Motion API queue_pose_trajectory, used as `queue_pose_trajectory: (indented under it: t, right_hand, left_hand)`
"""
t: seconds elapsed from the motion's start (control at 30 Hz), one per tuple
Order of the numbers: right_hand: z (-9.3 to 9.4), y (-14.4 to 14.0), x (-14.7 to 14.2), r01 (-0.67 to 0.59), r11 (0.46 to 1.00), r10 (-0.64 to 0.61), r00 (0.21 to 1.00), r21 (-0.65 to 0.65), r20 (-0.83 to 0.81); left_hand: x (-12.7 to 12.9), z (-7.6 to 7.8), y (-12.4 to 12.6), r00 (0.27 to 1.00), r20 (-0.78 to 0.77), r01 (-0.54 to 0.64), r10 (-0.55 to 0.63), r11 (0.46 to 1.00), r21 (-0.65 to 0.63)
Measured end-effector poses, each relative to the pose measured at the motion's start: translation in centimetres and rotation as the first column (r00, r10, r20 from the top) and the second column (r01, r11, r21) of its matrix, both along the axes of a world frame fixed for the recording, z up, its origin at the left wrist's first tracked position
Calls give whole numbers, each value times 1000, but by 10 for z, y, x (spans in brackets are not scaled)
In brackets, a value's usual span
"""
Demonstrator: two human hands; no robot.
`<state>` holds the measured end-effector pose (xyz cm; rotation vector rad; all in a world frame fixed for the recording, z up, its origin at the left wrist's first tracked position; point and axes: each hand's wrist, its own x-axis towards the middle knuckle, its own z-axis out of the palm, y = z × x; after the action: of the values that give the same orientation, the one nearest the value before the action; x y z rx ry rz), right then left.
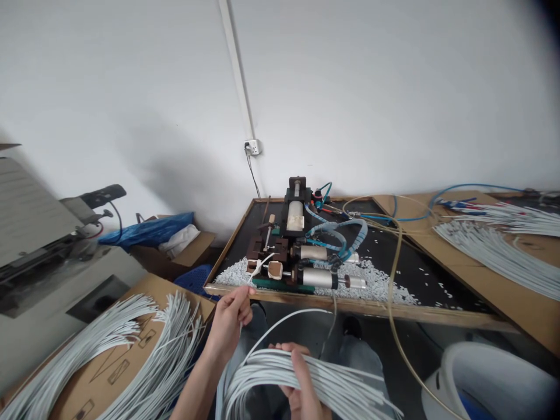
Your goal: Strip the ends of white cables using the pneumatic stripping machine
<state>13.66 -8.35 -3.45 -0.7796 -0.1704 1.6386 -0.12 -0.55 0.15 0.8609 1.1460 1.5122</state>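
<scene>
My left hand (233, 308) pinches one white cable near its end, just in front of the machine's jaws. The cable tip reaches up between the brown jaw blocks (275, 269) of the pneumatic stripping machine (315, 277). Lower down, my right hand (300, 379) is wrapped round a thick bundle of white cables (258, 373), which curves across my lap with loose ends toward the right. A single cable (301, 311) arches up out of the bundle. Small white cut pieces (378, 283) lie heaped around the machine's base.
Cable coils rest on cardboard (131, 356) at the left, and more cables (494, 256) lie on cardboard at the right. A wooden rim (420, 315) edges the black bench. A white bucket (455, 356) stands lower right, crossed by a yellowish hose (396, 262). Grey equipment (30, 216) is at the left.
</scene>
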Motion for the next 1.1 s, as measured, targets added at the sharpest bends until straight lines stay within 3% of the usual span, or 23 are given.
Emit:
queue_pose_trajectory:
  t: [0.13,0.37,0.6,1.1]
  right_hand:
    - [-2,2,-1,-22,1000,22,1000,-7,-7]
    - [4,0,4,-51,999,51,999,15,1]
    - [-1,2,1,1,999,1,999,-40,40]
    - [-5,3,1,-12,1000,12,1000,-12,-5]
  left_hand:
    - [4,-8,2,983,-144,-105,112,993,52]
    - [9,-25,5,881,-469,-34,66,997,76]
    - [6,-28,13,854,-508,-85,110,994,73]
    - [-2,-38,17,888,-445,-104,119,993,57]
